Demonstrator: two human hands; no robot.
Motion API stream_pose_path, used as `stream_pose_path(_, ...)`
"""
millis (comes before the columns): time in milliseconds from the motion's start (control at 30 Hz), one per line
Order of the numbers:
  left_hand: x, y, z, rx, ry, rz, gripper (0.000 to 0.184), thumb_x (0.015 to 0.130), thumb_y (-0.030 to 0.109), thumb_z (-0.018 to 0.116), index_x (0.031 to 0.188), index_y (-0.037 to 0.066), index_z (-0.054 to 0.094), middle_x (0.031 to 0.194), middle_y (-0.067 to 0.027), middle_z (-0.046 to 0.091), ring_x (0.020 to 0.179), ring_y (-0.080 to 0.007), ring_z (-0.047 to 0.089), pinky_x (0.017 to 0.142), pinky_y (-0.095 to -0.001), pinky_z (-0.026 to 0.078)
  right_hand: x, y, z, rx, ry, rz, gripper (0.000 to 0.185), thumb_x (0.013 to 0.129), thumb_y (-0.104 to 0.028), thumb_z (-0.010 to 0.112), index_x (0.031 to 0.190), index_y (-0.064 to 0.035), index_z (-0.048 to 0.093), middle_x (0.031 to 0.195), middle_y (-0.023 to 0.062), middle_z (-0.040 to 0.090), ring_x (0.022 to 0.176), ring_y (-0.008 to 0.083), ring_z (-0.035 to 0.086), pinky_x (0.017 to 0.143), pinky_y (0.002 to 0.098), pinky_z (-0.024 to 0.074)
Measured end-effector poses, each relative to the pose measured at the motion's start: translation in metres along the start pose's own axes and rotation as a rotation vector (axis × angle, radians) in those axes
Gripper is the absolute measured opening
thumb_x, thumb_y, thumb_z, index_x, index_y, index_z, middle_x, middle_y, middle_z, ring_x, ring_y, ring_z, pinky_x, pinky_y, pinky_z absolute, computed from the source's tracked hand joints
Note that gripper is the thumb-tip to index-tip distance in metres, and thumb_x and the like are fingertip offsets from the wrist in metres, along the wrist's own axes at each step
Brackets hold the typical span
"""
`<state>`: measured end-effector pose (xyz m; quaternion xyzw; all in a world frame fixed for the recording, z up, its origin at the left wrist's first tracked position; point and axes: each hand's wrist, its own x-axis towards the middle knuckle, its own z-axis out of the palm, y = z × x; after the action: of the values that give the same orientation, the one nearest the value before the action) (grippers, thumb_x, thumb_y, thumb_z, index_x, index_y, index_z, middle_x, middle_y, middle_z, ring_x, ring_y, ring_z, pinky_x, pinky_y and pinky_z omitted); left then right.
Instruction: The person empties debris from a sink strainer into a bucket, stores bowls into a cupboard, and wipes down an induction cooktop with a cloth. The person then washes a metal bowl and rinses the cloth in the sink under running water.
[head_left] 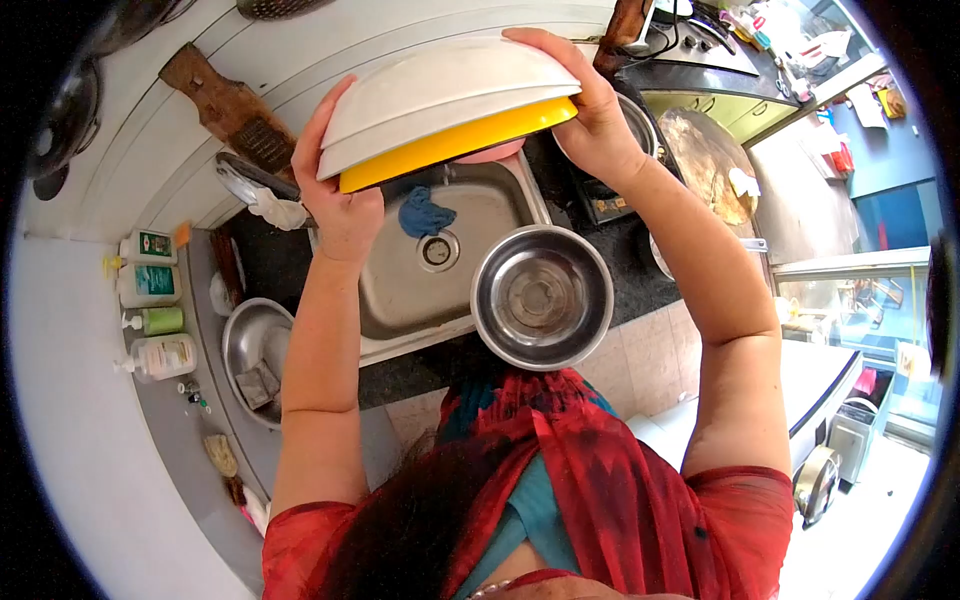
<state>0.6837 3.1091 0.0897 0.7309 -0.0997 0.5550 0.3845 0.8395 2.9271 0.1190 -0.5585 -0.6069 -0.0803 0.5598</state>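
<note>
Both my hands grip a stack of white bowls (440,95) with a yellow bowl (460,145) nested at its lower edge. The stack is raised over the far side of the sink (400,290). My left hand (338,205) is closed on its left rim, and my right hand (598,115) is closed on its right rim. Just under the yellow rim shows part of something pink (495,152). A blue cloth (426,212) lies in the sink by the drain. Near me, a steel bowl (542,297) stands at the sink's right front corner.
Left of the sink a steel basin (240,335) stands near several soap bottles (160,320). A wooden board (225,105) leans at the back wall. To the right are a pan (635,125), a round wooden board (705,160) and a stove (700,50).
</note>
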Motion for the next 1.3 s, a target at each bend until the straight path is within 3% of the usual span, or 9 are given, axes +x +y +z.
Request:
stream_pose_path(300,0.002,-0.011,0.012,-0.072,-0.026,0.081,0.044,0.086,0.009,0.061,0.125,0.003,0.041,0.128,-0.0194,0.049,0.118,-0.0262,0.050,0.101,-0.0354,0.037,-0.006,0.005,-0.008,-0.017,0.027,0.008,0.055,0.076,0.014,0.053,0.125,-0.0096,0.049,0.115,0.0101,0.056,0.109,0.0218,0.053,0.095,0.0288,0.0402)
stream_pose_path(467,0.000,-0.010,0.022,0.026,-0.112,-0.075,0.048,0.085,0.006,0.060,0.127,0.002,0.038,0.127,-0.0169,0.050,0.117,-0.0239,0.049,0.100,-0.0344,0.037,-0.022,0.013,-0.013,0.025,0.077,0.103,0.051,0.079,0.009,0.054,0.126,-0.0082,0.047,0.117,0.0092,0.056,0.110,0.0200,0.053,0.095,0.0288,0.0400)
stream_pose_path(567,-0.001,-0.003,0.033,-0.045,-0.171,-0.469,0.053,0.080,0.000,0.059,0.128,0.000,0.038,0.124,-0.0145,0.051,0.115,-0.0221,0.049,0.099,-0.0332,0.038,-0.043,0.018,-0.014,0.074,0.142,0.232,0.045,0.088,0.001,0.055,0.130,-0.0075,0.043,0.115,0.0055,0.056,0.109,0.0140,0.051,0.095,0.0269,0.0385)
stream_pose_path(633,0.000,0.001,0.041,-0.123,-0.237,-0.840,0.058,0.075,-0.005,0.058,0.129,-0.001,0.037,0.121,-0.0131,0.051,0.113,-0.0208,0.049,0.097,-0.0322,0.039,-0.062,0.012,-0.021,0.073,0.156,0.511,0.042,0.089,-0.014,0.059,0.126,-0.0035,0.044,0.106,0.0067,0.059,0.097,0.0126,0.056,0.085,0.0269,0.0454)
stream_pose_path(733,-0.020,-0.016,0.057,-0.425,-0.338,-1.171,0.070,0.068,-0.007,0.060,0.133,0.000,0.034,0.124,-0.0159,0.049,0.115,-0.0252,0.049,0.097,-0.0343,0.041,-0.108,0.018,-0.033,0.085,0.185,0.839,0.045,0.084,-0.013,0.061,0.125,-0.0008,0.045,0.104,0.0154,0.062,0.092,0.0190,0.061,0.081,0.0312,0.0492)
stream_pose_path(833,-0.045,-0.002,0.087,-0.645,-0.454,-1.410,0.081,0.064,-0.006,0.056,0.139,0.006,0.029,0.128,-0.0127,0.046,0.117,-0.0255,0.047,0.095,-0.0342,0.042,-0.157,-0.004,-0.050,0.294,0.386,1.080,0.041,0.081,-0.010,0.061,0.119,0.0006,0.051,0.096,0.0131,0.064,0.081,0.0156,0.063,0.071,0.0293,0.0514)
stream_pose_path(1033,-0.123,0.054,0.169,-0.885,-0.717,-1.674,0.076,0.060,-0.006,0.054,0.133,0.003,0.035,0.120,-0.0139,0.052,0.111,-0.0288,0.052,0.093,-0.0360,0.044,-0.273,-0.090,-0.097,0.241,0.733,1.126,0.033,0.082,-0.013,0.062,0.112,0.0006,0.056,0.088,0.0060,0.065,0.077,0.0087,0.059,0.067,0.0252,0.0484)
stream_pose_path(1200,-0.176,0.127,0.264,-1.066,-1.011,-1.724,0.072,0.059,-0.008,0.055,0.129,0.000,0.039,0.114,-0.0149,0.055,0.105,-0.0292,0.056,0.090,-0.0355,0.047,-0.371,-0.188,-0.155,0.149,1.015,1.163,0.054,0.093,-0.050,0.044,0.120,-0.0045,0.053,0.101,0.0044,0.062,0.085,0.0074,0.056,0.074,0.0238,0.0459)
stream_pose_path(1300,-0.199,0.183,0.317,-1.053,-1.166,-1.799,0.067,0.059,-0.009,0.056,0.124,-0.005,0.042,0.109,-0.0162,0.057,0.098,-0.0285,0.060,0.086,-0.0363,0.049,-0.451,-0.237,-0.185,0.561,1.368,1.206,0.054,0.094,-0.050,0.040,0.123,-0.0054,0.050,0.102,0.0062,0.060,0.086,0.0099,0.056,0.075,0.0258,0.0465)
